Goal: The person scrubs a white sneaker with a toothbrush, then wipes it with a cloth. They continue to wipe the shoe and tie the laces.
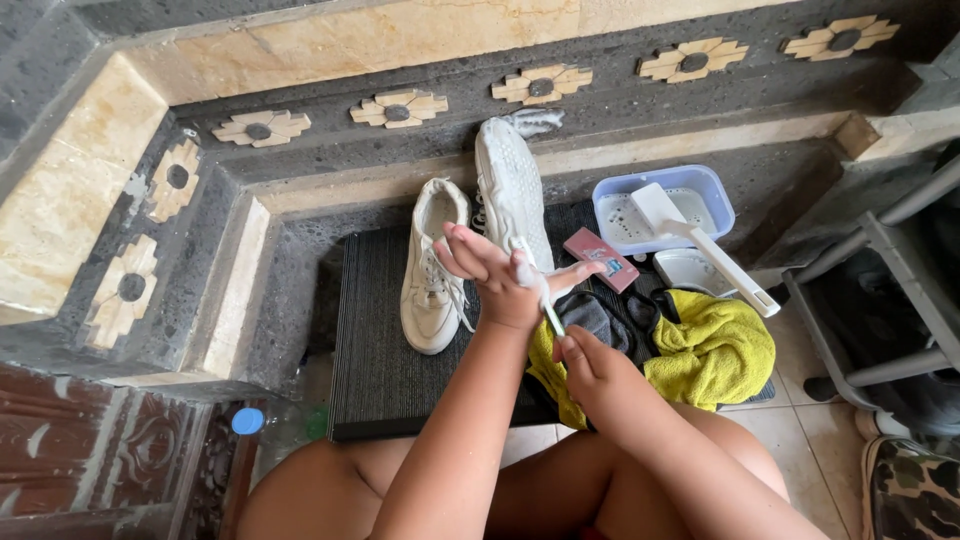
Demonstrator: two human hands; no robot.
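Two hands at centre, above a dark ribbed mat (380, 340). Left hand (490, 275) spread open, fingers splayed, smeared with white foam, gripping nothing. Right hand (590, 365) closed around the lower end of a thin brush (540, 290); brush tip resting across the left palm, in the foam.

Just left of the left hand: white shoe (432, 270), upright on the mat, laces loose. Behind the hands: second shoe (512, 190), tipped up against the stone step, sole outward, foam at its toe.

Under the right hand: grey cloth (590, 315), and a yellow towel (715, 350) bunched at the mat's right end. Small red box (600, 258) near the left fingertips.

Further right: blue tub (665, 205) with a white long-handled scrubber (700, 245) lying over its rim, handle pointing to the tiled floor. Small white dish (690, 270) below the tub.

Bottom left: clear bottle, blue cap (247, 420), beside the mat. Bare knees at lower edge.
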